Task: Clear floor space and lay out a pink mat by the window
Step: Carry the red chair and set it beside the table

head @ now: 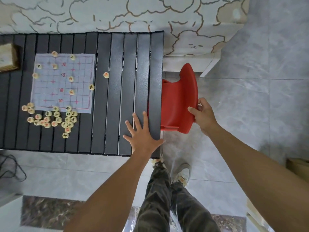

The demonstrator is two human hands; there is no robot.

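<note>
While the left hand (143, 133) lies flat on the black table (117, 81) | right hand (204, 114) grips red chair (177, 101) by its rim, just beside table | likely light, stiff plastic; rim suits | pink mat unseen

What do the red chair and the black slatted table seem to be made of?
The red chair looks like moulded plastic: uniform colour, smooth curved shell, soft sheen. The black slatted table seems powder-coated metal, judging by its speckled matte slats, though coated wood is possible.

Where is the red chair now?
Head view, right of centre: the red chair is at the right end of the black table, its outer edge gripped by the right hand.
</note>
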